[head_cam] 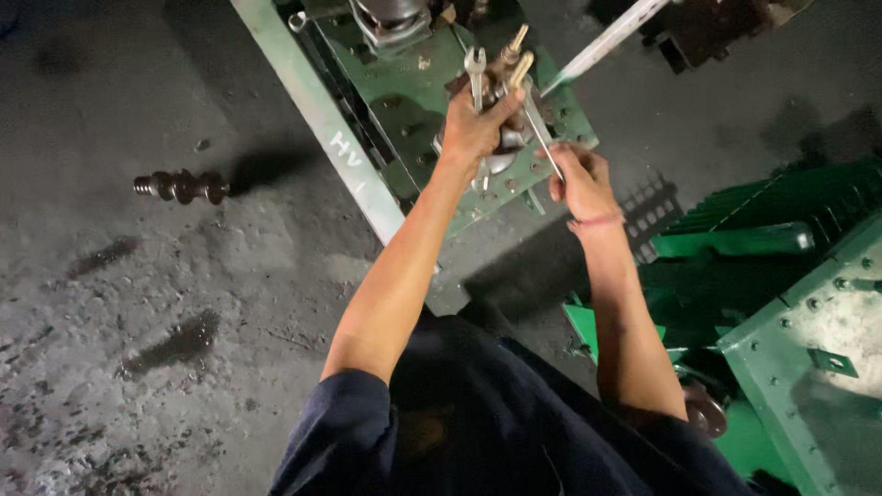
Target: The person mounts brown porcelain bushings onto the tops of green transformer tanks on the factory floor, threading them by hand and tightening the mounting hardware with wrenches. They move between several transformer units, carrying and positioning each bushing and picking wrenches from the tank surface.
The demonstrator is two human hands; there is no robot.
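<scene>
My left hand [473, 129] grips a brown insulator bushing on the green metal cover plate [409, 87], and also holds a metal open-end wrench [475, 69] that points away from me. Two brass threaded studs [516, 57] stick up just past that hand. My right hand [581, 179] is shut on the lower end of a second long metal wrench [537, 119], whose far end sits at the stud base. A red thread band circles my right wrist.
A loose brown ribbed insulator [181, 186] lies on the dark stained floor at left. A pale green steel beam [322, 115] runs beside the plate. A green tank with bolted lid [808, 340] and cooling fins [781, 207] stands at right.
</scene>
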